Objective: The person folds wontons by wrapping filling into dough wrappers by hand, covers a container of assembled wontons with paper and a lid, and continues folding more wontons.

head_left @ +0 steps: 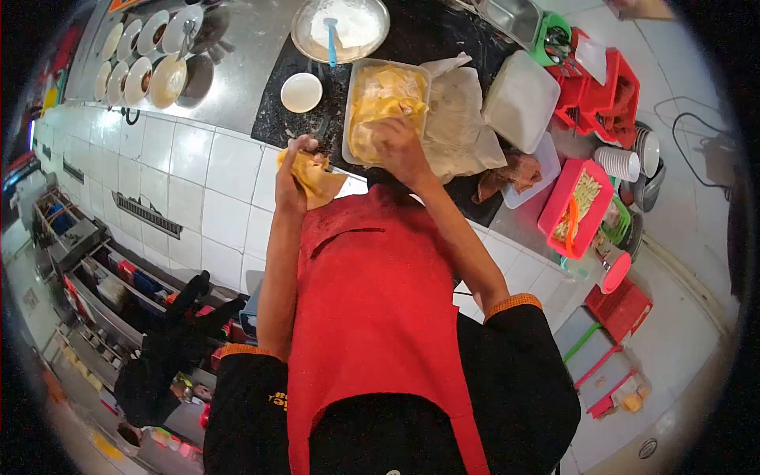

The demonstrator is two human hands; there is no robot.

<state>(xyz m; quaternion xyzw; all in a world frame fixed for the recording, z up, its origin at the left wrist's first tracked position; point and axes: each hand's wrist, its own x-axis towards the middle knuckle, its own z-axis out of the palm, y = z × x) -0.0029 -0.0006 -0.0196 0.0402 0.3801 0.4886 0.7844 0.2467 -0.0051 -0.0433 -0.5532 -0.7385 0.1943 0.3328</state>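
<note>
My left hand (290, 178) is closed around a thin yellow dough wrapper (318, 182), held in front of the red apron, with its loose corner hanging to the right. My right hand (401, 149) is over the near right part of a white plastic container (348, 119). Its fingers are curled together, and what they hold, if anything, is hidden. Folded yellow wrapper dumplings (392, 83) dusted with flour lie in the container. Just beyond my left hand stands a small white bowl (302, 93), with what looks like a utensil (322, 125) beside it.
A steel bowl of flour (352, 20) with a blue spatula (331, 39) sits at the back. Floury paper (455, 119) and a white tub (520, 101) lie right of the container. Farther right is a pink basket (554, 207). Several bowls (168, 81) stand on the left counter.
</note>
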